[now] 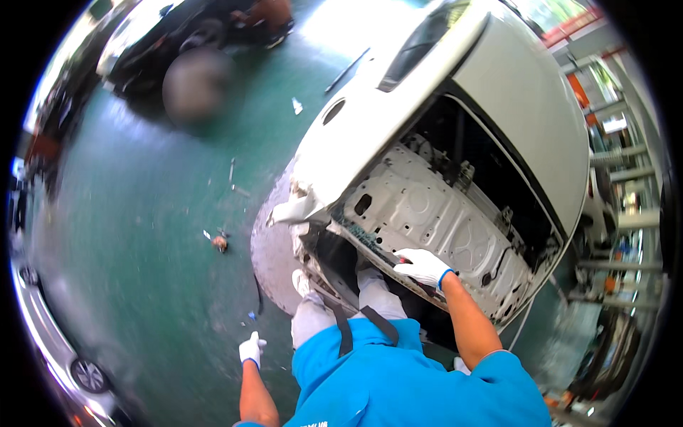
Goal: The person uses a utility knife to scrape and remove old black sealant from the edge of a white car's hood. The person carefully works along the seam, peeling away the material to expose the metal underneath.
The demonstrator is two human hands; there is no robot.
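My right hand [425, 267], in a white glove with a blue cuff, is closed at the rear edge of a stripped white car body [523, 75]. A small red object [403, 260] shows at its fingertips; its kind I cannot make out. Just beyond the hand spreads the car's bare metal rear panel [441, 217], with holes and pressed ridges. Greenish glass crumbs [361, 233] lie along the panel's near edge. At my left side, my left hand [251, 349], also gloved in white, hangs above the floor, fingers loosely apart and nothing visible in it.
Torn white bodywork [293, 210] juts from the car's left rear corner beside my legs. Loose tools [233, 174] and a brownish part [220, 243] lie on the green floor [142, 235]. A silver car [57, 356] stands far left; a person [267, 14] is near a dark car.
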